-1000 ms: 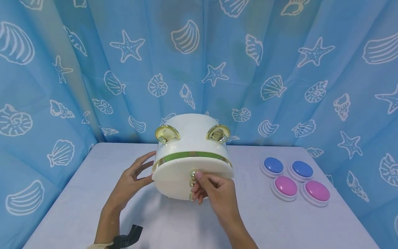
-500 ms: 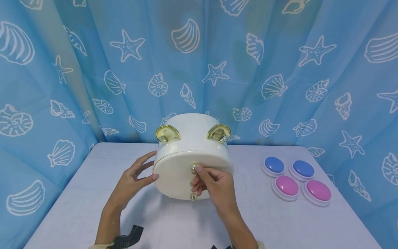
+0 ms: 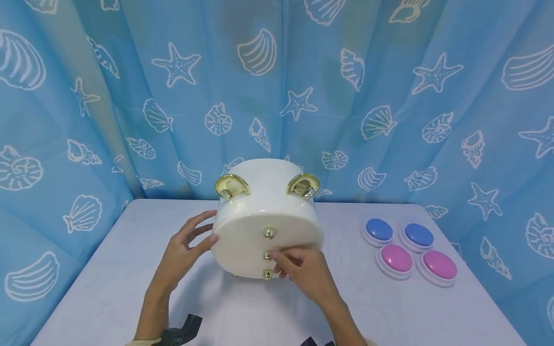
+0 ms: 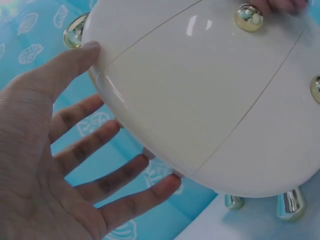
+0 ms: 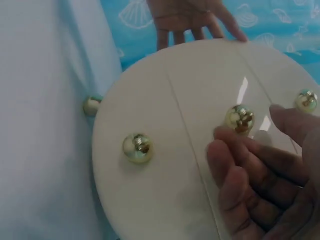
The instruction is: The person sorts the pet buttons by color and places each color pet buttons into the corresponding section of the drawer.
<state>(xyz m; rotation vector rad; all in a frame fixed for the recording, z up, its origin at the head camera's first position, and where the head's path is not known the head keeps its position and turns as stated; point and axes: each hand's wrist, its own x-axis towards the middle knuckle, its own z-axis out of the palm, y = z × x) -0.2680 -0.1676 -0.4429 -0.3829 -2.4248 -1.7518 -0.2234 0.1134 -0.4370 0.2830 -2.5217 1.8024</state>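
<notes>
A white round jewelry box [image 3: 242, 245] with gold ear-shaped pieces stands on the table. Three gold knobs run down its front, and thin seams between them mark the drawers. My left hand [image 3: 183, 252] touches the box's left side, thumb at the front edge; in the left wrist view its fingers [image 4: 125, 175] are spread and nearly straight. At the middle knob [image 5: 240, 119] is my right hand [image 3: 305, 271], fingers loosely bent with their tips beside the knob. The right thumb [image 5: 292, 122] stands a little apart from that knob. The top knob [image 3: 269, 233] is untouched.
On the right side of the white-covered table [image 3: 147, 221] sit two blue push buttons [image 3: 419, 234] and two pink ones [image 3: 439, 264] in white bases. A blue curtain [image 3: 277, 96] with shell and starfish prints surrounds the table at the back and sides.
The top drawer, which stood slightly out with a green inside showing, is now flush with the front. My right hand has left the top knob and moved down to the middle one.
</notes>
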